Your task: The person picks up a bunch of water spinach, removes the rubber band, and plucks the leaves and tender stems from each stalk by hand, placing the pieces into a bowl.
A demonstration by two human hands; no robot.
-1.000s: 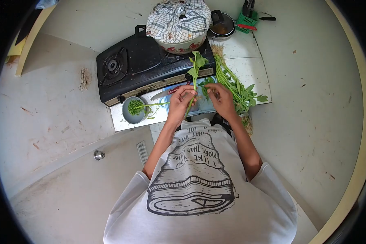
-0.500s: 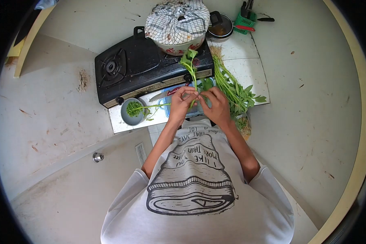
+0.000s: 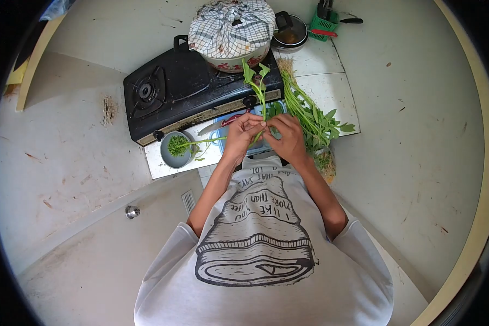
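My left hand [image 3: 241, 135] pinches a green leafy stem [image 3: 263, 98], whose leaves point up toward the stove. Against it, my right hand [image 3: 289, 139] has its fingers closed on the same stem. Both hands are over a blue tray [image 3: 217, 132] that they partly cover. A knife [image 3: 211, 127] with a red handle lies at the tray's left part. Left of my hands is a grey bowl [image 3: 175, 161] with chopped greens [image 3: 177, 145] in it. A bundle of leafy stems [image 3: 308, 113] lies to the right.
Behind my hands is a black two-burner stove [image 3: 185, 81], bearing a large cloth-wrapped pot [image 3: 232, 30]. A small pan [image 3: 291, 33] and a green basket [image 3: 323, 24] of utensils stand at the back right. A metal drain fitting [image 3: 132, 212] shows at lower left.
My right hand's fingers have drawn in closer to my left hand on the stem. The stem's leaves have spread and tilted slightly. The whole view has shifted a little.
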